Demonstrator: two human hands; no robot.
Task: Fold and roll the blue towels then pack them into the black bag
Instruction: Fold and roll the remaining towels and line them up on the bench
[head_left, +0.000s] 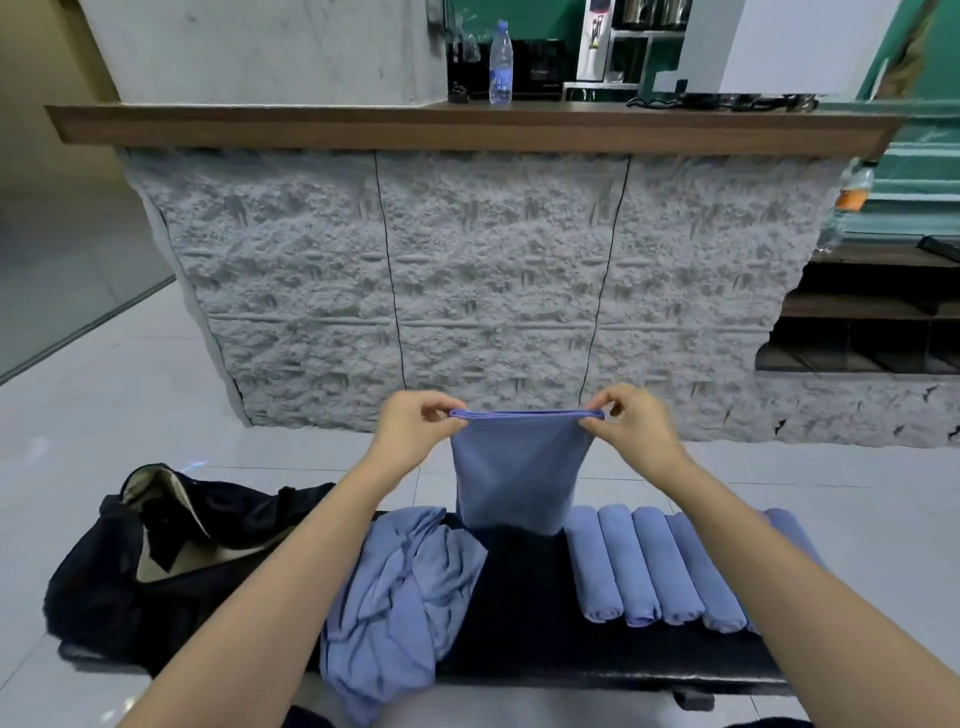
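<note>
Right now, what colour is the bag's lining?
Beige lining inside the black bag; head view.

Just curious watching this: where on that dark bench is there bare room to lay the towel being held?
The dark strip of bench between the crumpled towels and the rolled towels is bare, right under the held towel. The black bag crowds the left end; the rolls crowd the right.

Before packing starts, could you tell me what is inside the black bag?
The black bag gapes open, showing pale lining and a dark strap; no towel shows inside. Its folds hide the bottom.
</note>
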